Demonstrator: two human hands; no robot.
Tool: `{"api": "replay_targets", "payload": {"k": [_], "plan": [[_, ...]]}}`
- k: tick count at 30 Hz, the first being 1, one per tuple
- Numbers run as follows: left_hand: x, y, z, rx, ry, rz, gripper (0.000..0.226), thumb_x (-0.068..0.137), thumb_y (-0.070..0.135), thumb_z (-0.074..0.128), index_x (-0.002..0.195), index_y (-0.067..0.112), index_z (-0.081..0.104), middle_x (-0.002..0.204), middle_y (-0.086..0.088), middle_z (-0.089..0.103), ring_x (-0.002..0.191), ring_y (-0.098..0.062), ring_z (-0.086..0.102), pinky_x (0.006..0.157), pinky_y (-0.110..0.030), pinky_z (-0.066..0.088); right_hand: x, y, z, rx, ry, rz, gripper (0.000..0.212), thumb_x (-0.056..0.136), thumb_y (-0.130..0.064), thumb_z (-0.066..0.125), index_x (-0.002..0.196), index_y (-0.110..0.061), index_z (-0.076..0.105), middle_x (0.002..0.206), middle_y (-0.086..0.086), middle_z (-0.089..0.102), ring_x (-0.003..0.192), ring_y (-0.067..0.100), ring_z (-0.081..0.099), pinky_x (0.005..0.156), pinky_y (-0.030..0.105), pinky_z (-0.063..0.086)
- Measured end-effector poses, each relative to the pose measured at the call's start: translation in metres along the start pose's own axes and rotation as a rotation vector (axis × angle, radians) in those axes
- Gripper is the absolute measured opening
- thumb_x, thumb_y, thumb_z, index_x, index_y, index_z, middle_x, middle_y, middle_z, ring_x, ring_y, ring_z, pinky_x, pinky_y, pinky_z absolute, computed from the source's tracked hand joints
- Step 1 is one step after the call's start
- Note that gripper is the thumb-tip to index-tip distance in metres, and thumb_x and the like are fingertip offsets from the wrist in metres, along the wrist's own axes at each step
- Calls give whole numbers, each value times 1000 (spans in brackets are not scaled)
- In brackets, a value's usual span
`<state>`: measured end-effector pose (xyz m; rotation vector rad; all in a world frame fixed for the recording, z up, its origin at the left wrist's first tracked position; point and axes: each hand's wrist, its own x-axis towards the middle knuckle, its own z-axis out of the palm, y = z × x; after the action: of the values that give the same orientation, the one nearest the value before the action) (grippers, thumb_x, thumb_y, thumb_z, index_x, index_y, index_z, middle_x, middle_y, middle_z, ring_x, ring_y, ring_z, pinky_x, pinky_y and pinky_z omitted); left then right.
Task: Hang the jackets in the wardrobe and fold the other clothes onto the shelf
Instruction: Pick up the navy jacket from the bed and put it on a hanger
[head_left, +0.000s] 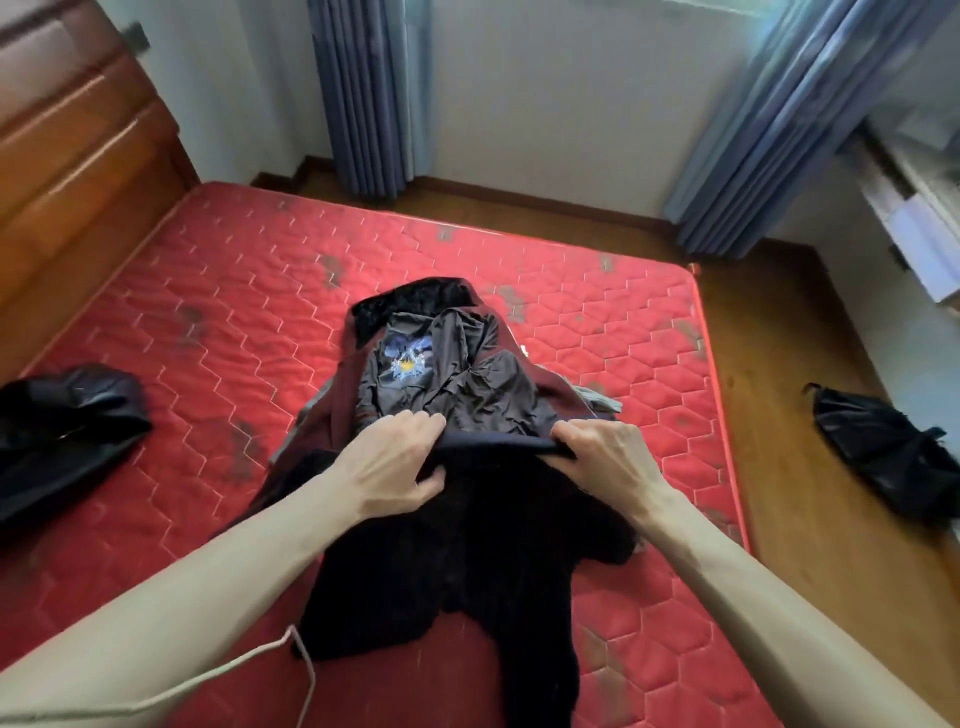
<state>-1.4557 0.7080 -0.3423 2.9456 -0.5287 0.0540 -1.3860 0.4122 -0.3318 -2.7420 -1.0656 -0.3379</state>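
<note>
Both hands pinch a dark garment's top edge, mid-frame.
Left hand (395, 462) and right hand (602, 457) grip the black garment (493, 545): soft, limp, probably light; hold its edge.

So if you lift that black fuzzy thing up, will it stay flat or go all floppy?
Probably floppy: the black garment already sags and bunches below the edge that the left hand and right hand grip. It looks thick and fuzzy, so likely a bit heavy. Its loose end may drag on the mattress.
</note>
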Motion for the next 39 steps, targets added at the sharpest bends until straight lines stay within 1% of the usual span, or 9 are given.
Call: {"api": "replay_targets", "payload": {"k": [4, 9, 13, 18, 21, 25, 30, 34, 39], "plan": [[-8, 12, -42, 72, 114, 48, 36, 78, 30, 86, 92, 15, 57, 86, -3, 60, 77, -25, 61, 68, -39, 56, -5, -3, -53, 44, -87, -63, 44, 91, -60, 49, 72, -21, 57, 69, -8, 64, 63, 21, 68, 49, 32, 46], [-17, 30, -87, 112, 246, -28, 42, 65, 27, 94, 89, 15, 62, 85, 1, 63, 78, -24, 62, 63, -37, 53, -24, -19, -95, 174, -248, 31, 21, 104, -44, 54, 103, -24, 50, 102, -9, 58, 101, 20, 64, 73, 37, 48], [-22, 44, -99, 45, 201, -82, 49, 73, 23, 92, 111, 14, 62, 86, 0, 68, 72, -25, 70, 61, -38, 55, -32, -36, -107, 125, -206, 229, 24, 102, -40, 60, 116, -21, 57, 103, 0, 74, 98, 30, 70, 73, 40, 44], [-22, 25, -122, -70, 250, 20, 48, 79, 29, 89, 106, 13, 52, 83, -3, 67, 69, -29, 69, 61, -37, 50, -25, -48, -141, 63, 3, 168, 27, 95, -42, 71, 108, -19, 66, 93, -6, 76, 82, 19, 74, 61, 28, 42], [-16, 12, -145, -41, 246, 87, 56, 81, 54, 80, 113, 16, 54, 90, 1, 70, 73, -27, 72, 59, -36, 51, -20, -52, -164, -3, 102, 72, 43, 97, -59, 59, 94, -16, 64, 83, -7, 69, 65, 17, 69, 54, 31, 53], [-6, 4, -189, 54, 329, 264, 72, 80, 91, 48, 104, 23, 51, 73, 13, 63, 54, -13, 58, 51, -28, 39, -16, -57, -197, -124, 108, -86, 48, 103, -57, 52, 83, -14, 58, 73, -6, 55, 53, 15, 56, 47, 27, 48], [6, -4, -218, 24, 287, 499, 50, 103, 69, 31, 120, 27, 52, 92, 10, 68, 70, -16, 67, 58, -33, 50, -18, -76, -224, -190, 120, 14, 46, 109, -47, 40, 83, -13, 56, 64, -6, 57, 52, 17, 61, 48, 33, 51], [21, -3, -231, -19, 311, 643, 44, 107, 62, 34, 90, 25, 53, 79, 10, 59, 66, -11, 60, 53, -27, 37, -22, -89, -246, -279, 204, 142, 48, 107, -50, 41, 83, -12, 60, 56, -2, 53, 48, 28, 63, 44, 35, 46], [47, 12, -224, -294, 176, 759, 36, 109, 47, 45, 91, 23, 66, 95, 9, 57, 88, -9, 55, 80, -28, 46, -44, -107, -272, -322, 185, 303, 53, 105, -58, 37, 88, -17, 66, 61, 3, 63, 56, 27, 67, 51, 38, 53]]}}
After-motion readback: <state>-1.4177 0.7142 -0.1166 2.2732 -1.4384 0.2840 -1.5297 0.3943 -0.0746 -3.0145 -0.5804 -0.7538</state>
